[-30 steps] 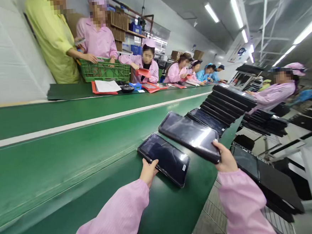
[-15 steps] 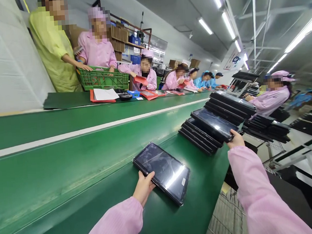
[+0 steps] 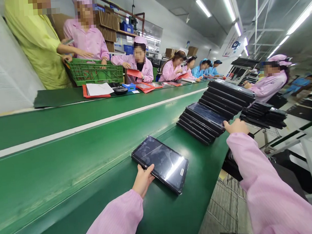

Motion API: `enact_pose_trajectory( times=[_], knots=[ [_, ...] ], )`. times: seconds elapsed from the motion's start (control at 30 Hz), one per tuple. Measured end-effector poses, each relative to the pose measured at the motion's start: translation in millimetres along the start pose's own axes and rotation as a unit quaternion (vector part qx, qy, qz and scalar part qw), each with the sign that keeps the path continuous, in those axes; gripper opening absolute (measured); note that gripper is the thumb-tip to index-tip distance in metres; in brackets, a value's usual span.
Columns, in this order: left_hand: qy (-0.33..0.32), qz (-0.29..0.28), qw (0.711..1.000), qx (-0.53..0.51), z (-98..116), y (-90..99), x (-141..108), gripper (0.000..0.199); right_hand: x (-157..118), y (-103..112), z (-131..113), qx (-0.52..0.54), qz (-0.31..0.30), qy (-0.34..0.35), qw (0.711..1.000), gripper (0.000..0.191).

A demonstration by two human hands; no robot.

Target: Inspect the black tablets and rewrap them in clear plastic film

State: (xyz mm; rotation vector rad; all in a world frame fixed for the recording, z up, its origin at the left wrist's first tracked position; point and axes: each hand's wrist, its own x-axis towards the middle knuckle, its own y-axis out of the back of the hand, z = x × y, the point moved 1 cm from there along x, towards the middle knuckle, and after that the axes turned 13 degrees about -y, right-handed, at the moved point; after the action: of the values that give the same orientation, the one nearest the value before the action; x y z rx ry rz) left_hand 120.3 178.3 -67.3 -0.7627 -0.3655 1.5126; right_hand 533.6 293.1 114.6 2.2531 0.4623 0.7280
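Observation:
My left hand (image 3: 143, 178) grips a black tablet (image 3: 161, 163) by its near left edge, thumb on top. The tablet lies screen up, low over the green work surface (image 3: 203, 178), with glare and a small white label on its glass. Farther right, my right hand (image 3: 235, 126) is at the near right corner of the top tablet (image 3: 205, 113) on a shorter stack. Its thumb rests on that corner; the other fingers are mostly hidden. Directly behind rises a taller stack of tablets (image 3: 224, 99).
A green conveyor belt (image 3: 65, 123) with a white rail runs along the left. Across it, co-workers in pink, yellow and blue sit or stand by a green crate (image 3: 95, 71) and red sleeves (image 3: 145, 87). More tablets (image 3: 265, 115) and a wire rack (image 3: 225, 197) are at right.
The tablet in my right hand has come down from a tilted position and now lies flat on the shorter stack. My left hand and its tablet have barely moved. The view has shifted slightly.

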Motion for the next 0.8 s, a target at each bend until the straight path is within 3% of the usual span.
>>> enact_pose_trajectory(
  times=[0.1, 0.17, 0.23, 0.3, 0.37, 0.43, 0.6, 0.7, 0.8],
  knots=[
    [-0.012, 0.003, 1.0, 0.004, -3, -0.1, 3, 0.04, -25, 0, -8, 0.016, 0.002, -0.009, 1.0, 0.036],
    [-0.02, 0.009, 1.0, 0.008, -5, -0.4, 5, 0.045, -65, -11, -13, 0.052, -0.047, 0.022, 0.997, 0.036],
    [-0.028, 0.015, 0.999, 0.015, -5, -0.3, 6, 0.05, -119, -28, -14, 0.095, -0.145, 0.062, 0.983, 0.034],
    [-0.041, 0.012, 0.999, 0.021, -3, 0.5, 6, 0.056, -174, -45, -9, 0.131, -0.28, 0.091, 0.947, 0.029],
    [-0.065, -0.01, 0.998, 0.021, 1, 1.6, 4, 0.064, -214, -55, -1, 0.165, -0.375, 0.082, 0.909, 0.037],
    [-0.085, -0.039, 0.995, 0.017, 6, 1.6, -1, 0.068, -237, -55, 13, 0.204, -0.425, 0.043, 0.881, 0.042],
    [-0.086, -0.065, 0.994, 0.014, -3, -15.4, -29, 0.06, -282, -13, 76, 0.349, -0.419, -0.145, 0.826, 0.044],
    [-0.051, -0.091, 0.994, 0.032, -26, -34.3, -43, 0.053, -320, 7, 111, 0.435, -0.404, -0.245, 0.767, 0.037],
    [0.023, -0.141, 0.986, 0.08, -56, -55.1, -49, 0.055, -328, 18, 146, 0.509, -0.341, -0.32, 0.723, 0.03]
  ],
)
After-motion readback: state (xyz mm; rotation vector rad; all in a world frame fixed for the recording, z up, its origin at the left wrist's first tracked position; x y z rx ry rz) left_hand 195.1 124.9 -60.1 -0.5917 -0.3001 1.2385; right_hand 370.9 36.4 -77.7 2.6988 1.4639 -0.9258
